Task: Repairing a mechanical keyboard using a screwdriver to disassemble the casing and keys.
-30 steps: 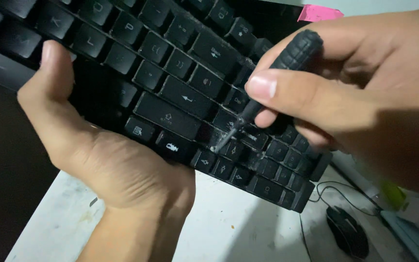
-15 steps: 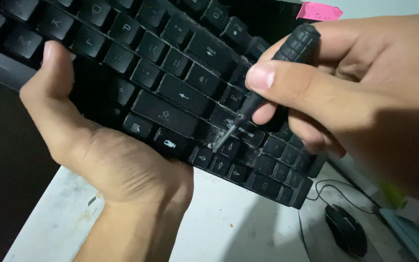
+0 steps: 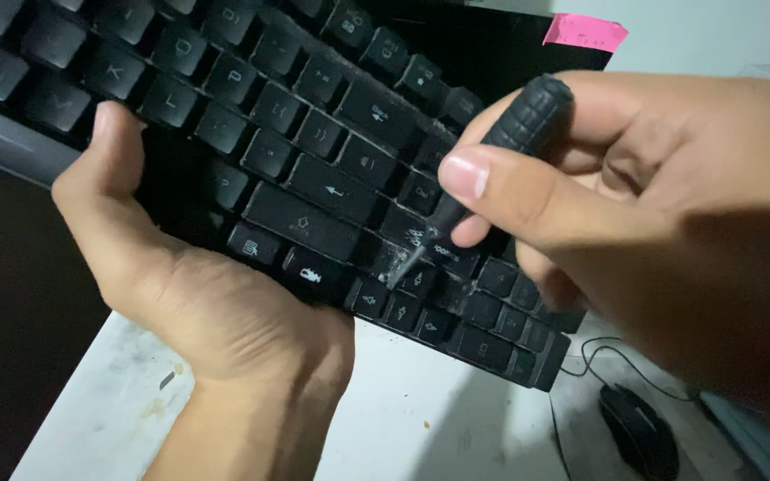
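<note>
The right hand point(image 3: 670, 232) clamped a black tool point(image 3: 492, 165), tip down-left on the keyboard point(image 3: 314, 178); the left hand point(image 3: 180, 285) gripped its near edge.

Matt black plastic keyboard point(image 3: 314, 169), its keys dusty and scuffed pale around the tool tip; the screwdriver point(image 3: 501, 151) has a ribbed, matt black grip; the white tabletop point(image 3: 403, 419) at 6 o'clock looks smooth but grimy
</note>
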